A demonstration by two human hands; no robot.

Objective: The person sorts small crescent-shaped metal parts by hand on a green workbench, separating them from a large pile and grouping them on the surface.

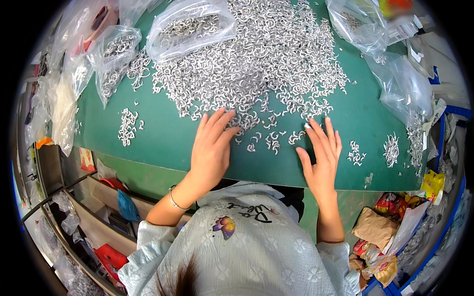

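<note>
A wide heap of small curved silver metal pieces [247, 64] covers the far middle of a green tabletop [187, 133]. At the near edge of the heap, my left hand [212, 145] lies palm down with fingers stretched out, the tips at the pieces. My right hand [322, 155] is further right, its fingers apart and thumb spread, beside a few loose pieces [296, 136]. Between the hands lies a small scatter of the same pieces [272, 142]. Neither hand shows anything gripped, though what is under the fingertips is hidden.
Small separate piles sit at left [127, 127] and right [391, 150]. Clear plastic bags [192, 27] holding metal pieces stand at the back; more plastic bags [402, 84] lie at right. An open drawer [103, 195] is below left, and packets [375, 229] are below right.
</note>
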